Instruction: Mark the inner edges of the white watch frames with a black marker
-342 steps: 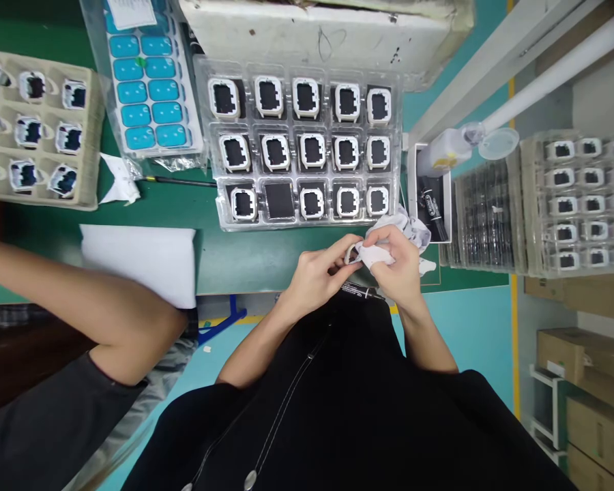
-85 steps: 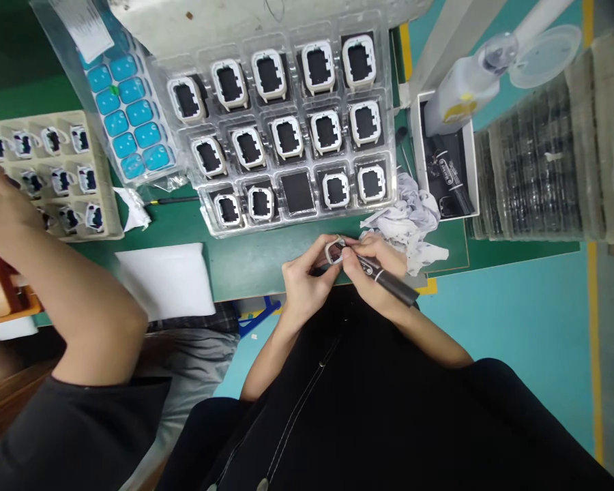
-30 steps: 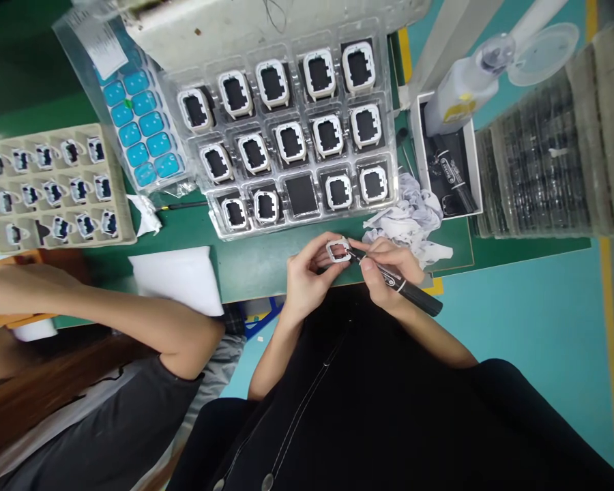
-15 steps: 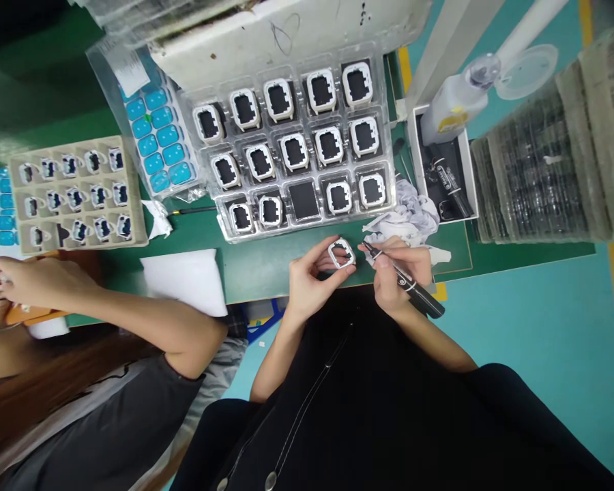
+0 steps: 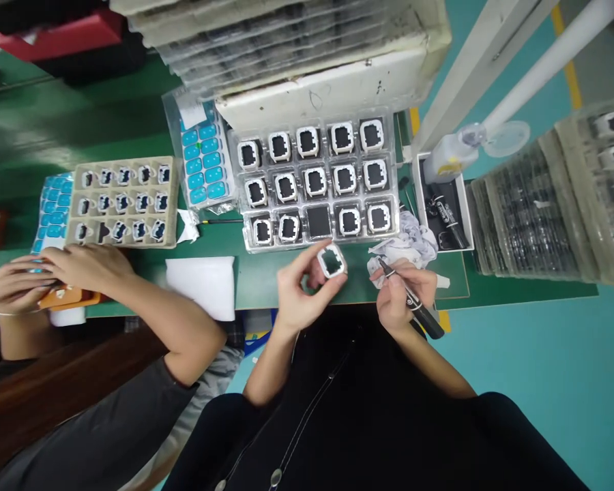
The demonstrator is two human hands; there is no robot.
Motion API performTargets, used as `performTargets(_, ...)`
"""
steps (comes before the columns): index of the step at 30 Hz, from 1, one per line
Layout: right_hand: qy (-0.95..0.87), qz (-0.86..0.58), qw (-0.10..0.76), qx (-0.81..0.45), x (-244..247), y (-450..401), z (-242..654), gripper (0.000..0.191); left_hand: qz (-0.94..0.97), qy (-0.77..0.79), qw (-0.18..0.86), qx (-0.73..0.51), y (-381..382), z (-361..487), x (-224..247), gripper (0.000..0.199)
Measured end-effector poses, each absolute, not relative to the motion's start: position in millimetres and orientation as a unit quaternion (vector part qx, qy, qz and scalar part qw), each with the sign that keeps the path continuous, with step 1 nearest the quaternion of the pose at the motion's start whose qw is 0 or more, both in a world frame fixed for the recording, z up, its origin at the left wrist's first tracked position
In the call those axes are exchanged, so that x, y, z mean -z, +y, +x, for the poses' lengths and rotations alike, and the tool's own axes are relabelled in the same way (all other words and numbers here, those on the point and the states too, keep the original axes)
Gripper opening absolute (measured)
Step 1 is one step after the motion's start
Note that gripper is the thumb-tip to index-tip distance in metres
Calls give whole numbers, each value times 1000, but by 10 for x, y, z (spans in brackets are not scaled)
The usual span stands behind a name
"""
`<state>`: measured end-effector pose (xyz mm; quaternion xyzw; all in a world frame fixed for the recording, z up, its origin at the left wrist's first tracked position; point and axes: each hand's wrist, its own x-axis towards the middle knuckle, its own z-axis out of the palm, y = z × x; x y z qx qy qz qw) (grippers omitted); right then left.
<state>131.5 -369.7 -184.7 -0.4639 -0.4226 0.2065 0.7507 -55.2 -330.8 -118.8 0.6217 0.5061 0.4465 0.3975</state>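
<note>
My left hand [image 5: 303,290] pinches a white watch case frame [image 5: 332,261] by its edges, thumb below and fingers above. The frame's square opening faces up at me. To its right, my right hand [image 5: 405,294] is closed around a black marker pen [image 5: 420,315], whose dark tip points up and left, apart from the frame. Just beyond both hands lies a clear plastic tray [image 5: 314,240] with rows of similar white frames. One slot [image 5: 318,221] in its near row shows only dark lining.
Crumpled white cloths [image 5: 412,242] lie beyond my right hand. A white box [image 5: 469,240] holds another marker and a bottle [image 5: 447,158]. Stacked trays [image 5: 527,211] stand at right. At left, a co-worker's hands [image 5: 82,269] work near a beige tray [image 5: 171,235] and a white pad [image 5: 202,283].
The view has tilted up and shifted left. My left hand has drawn the watch case frame away from the marker tip, so the gap between them is wider. Both grips remain.
</note>
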Motion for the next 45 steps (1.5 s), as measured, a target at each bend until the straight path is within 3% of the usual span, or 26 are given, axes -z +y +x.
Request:
performTargets(3, -418, -464, 755, -198, 1838, -3675, 1302, 13, 680, 538, 280, -413, -2981, -707, 1000, 59)
performTargets(11, -402, -471, 759, -203, 1863, -3700, 1297, 11, 800, 536, 219, -157, -2543, -786, 840, 71)
performTargets(15, -405, -467, 756, -217, 1857, -3708, 1304, 11, 797, 555, 184, -153, -2572, -674, 797, 64)
performTargets(20, -416, -479, 742, -218, 1861, -3724, 1315, 11, 823, 526, 138, -163, -2562, -358, 833, 35)
performTargets(25, -404, -492, 741, -214, 1880, -3732, 1313, 11, 839, 510, 139, -129, -2487, -156, 886, 37)
performTargets(35, -404, -477, 757, -190, 1916, -3679, 1296, 11, 846, 393, 181, -311, -2547, -231, 1080, 13)
performTargets(38, -400, -475, 762, -184, 1901, -3669, 1291, 11, 773, 369, 260, -447, -2754, -309, 1167, 10)
performTargets(41, -398, -473, 768, -171, 1877, -3650, 1276, 12, 645, 390, 353, -554, -3024, -433, 1209, 22)
performTargets(45, -398, -474, 770, -152, 1858, -3607, 1253, 13, 532, 424, 474, -560, -3315, -508, 1251, 32)
